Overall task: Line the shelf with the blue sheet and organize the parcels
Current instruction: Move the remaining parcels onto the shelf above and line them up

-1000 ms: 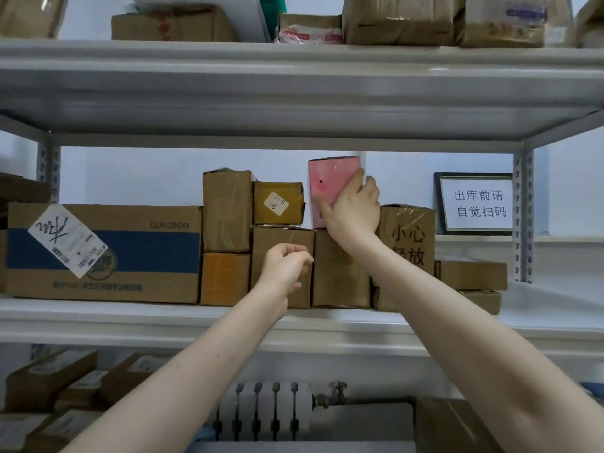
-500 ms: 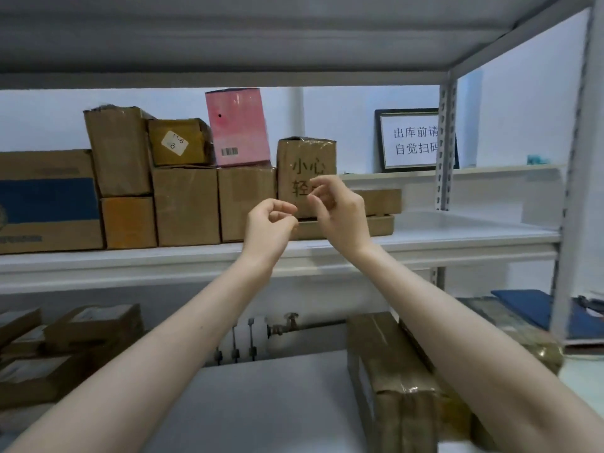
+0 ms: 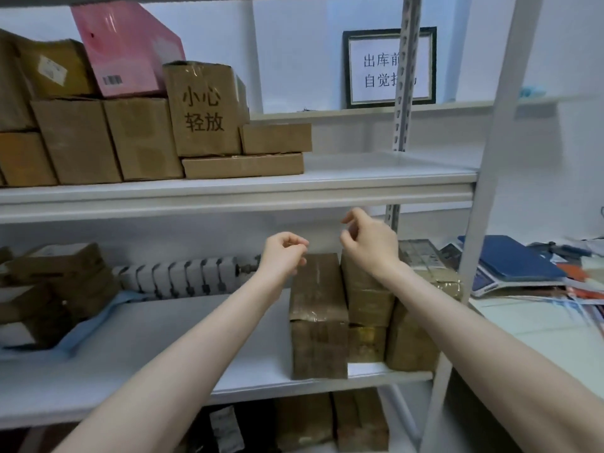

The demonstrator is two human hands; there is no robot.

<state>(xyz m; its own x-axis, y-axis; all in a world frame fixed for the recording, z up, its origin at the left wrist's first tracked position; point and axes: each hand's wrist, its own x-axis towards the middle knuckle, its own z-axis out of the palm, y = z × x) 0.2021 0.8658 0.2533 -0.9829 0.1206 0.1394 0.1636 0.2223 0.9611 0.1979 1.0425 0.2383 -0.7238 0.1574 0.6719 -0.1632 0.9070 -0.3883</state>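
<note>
In the head view, my right hand (image 3: 369,245) is no longer on the pink box (image 3: 127,47). One second ago it was pressing that box into place; now the box stands by itself on top of the brown boxes (image 3: 108,138) on the upper shelf (image 3: 359,191). Both hands have come down in front of the lower shelf (image 3: 163,354). The right hand hangs just above the taped parcels (image 3: 317,318) at the right end, and the left hand (image 3: 284,255) is beside it. On both hands the fingers are loosely curled and pinch nothing. The blue sheet (image 3: 81,328) lies rumpled at the left end of the lower shelf, partly under another pile (image 3: 55,282). The middle of this shelf shows bare white. So I judge the pink box is finished and the work now passes to the lower shelf. The sheet covers only a corner there, and I think the taped parcels must be lifted away before it can be spread under them.
</note>
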